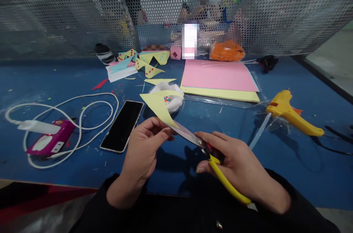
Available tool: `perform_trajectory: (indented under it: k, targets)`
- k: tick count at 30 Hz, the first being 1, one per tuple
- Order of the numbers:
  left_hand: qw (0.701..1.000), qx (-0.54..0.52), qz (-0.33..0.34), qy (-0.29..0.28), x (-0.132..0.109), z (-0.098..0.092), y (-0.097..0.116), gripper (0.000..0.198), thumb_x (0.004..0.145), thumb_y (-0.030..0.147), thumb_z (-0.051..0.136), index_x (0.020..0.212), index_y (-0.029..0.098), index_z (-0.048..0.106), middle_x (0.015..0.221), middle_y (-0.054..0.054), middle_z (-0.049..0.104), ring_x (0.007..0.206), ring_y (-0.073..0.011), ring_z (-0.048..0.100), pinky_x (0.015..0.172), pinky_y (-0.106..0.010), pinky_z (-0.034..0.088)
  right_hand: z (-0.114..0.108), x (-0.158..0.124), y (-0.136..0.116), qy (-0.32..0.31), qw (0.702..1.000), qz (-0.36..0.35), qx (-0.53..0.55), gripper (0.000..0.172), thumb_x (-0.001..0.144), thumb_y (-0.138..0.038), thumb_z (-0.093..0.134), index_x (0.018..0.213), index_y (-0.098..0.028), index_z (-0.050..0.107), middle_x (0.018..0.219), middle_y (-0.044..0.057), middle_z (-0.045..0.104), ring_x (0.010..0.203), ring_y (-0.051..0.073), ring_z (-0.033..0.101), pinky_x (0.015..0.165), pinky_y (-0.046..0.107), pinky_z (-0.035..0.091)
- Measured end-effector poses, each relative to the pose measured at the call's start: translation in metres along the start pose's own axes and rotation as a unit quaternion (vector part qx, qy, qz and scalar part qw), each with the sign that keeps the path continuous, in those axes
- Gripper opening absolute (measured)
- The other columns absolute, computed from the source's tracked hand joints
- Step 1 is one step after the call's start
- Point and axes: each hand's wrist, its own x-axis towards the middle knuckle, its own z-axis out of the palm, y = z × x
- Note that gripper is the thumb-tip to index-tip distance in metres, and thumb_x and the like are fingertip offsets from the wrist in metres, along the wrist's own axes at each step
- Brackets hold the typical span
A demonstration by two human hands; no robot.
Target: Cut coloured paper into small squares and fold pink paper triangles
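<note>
Our left grip is pinching a yellow paper piece above the tabletop; our right grip is clasping scissors at its near tip, trimming seemingly unfinished. Dotted cutouts, apparently done, are lying far left of uncut sheets.

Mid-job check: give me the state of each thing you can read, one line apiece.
Left hand: pinching cut pale-yellow paper piece.
Right hand: gripping yellow-handled metal scissors.
Scissors: blades at the paper; opening unclear.
Flat black-screened phone: face up, screen dark.
Upright bright screen: lit, content blurred.
Yellow plastic glue gun: lying down; power unclear.
White plastic charger: apparently plugged into magenta plastic socket block.
Pink paper sheet: flat, uppermost.
</note>
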Motion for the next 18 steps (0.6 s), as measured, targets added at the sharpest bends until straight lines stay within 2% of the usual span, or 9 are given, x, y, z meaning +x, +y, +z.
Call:
perform_trajectory:
  k: [4, 11, 18]
  targets:
    - [1.0, -0.01, 0.0, 0.01, 0.0008, 0.0006, 0.0, 0.012, 0.063, 0.012, 0.081, 0.067, 0.018, 0.072, 0.065, 0.003, 0.068, 0.059, -0.0092, 0.06, 0.058, -0.02, 0.051, 0.0007, -0.0001, 0.0021, -0.001, 1.0, -0.005, 0.0, 0.066, 0.088, -0.069, 0.057, 0.125, -0.016, 0.068, 0.077, 0.004, 0.064, 0.063, 0.017, 0.061, 0.053, 0.029, 0.048]
    - [1.0, -0.006, 0.0, -0.013, 0.0014, -0.0006, -0.0014, 0.009, 0.067, 0.014, 0.081, 0.068, 0.018, 0.073, 0.066, 0.001, 0.07, 0.063, -0.0103, 0.063, 0.06, -0.02, 0.051, -0.0003, -0.0011, 0.0018, -0.024, 1.0, 0.0, 0.02, 0.065, 0.089, -0.068, 0.056, 0.128, -0.017, 0.065, 0.078, 0.003, 0.063, 0.064, 0.018, 0.061, 0.057, 0.03, 0.049]
    - [0.999, -0.01, -0.024, -0.034, 0.0015, -0.0016, -0.0031, 0.006, 0.07, 0.016, 0.079, 0.071, 0.018, 0.074, 0.07, -0.001, 0.073, 0.066, -0.012, 0.066, 0.061, -0.021, 0.051, 0.0, -0.0026, 0.0029, -0.036, 0.998, 0.013, 0.044, 0.05, 0.092, -0.059, 0.06, 0.123, -0.02, 0.068, 0.075, 0.001, 0.063, 0.063, 0.017, 0.06, 0.057, 0.029, 0.049]
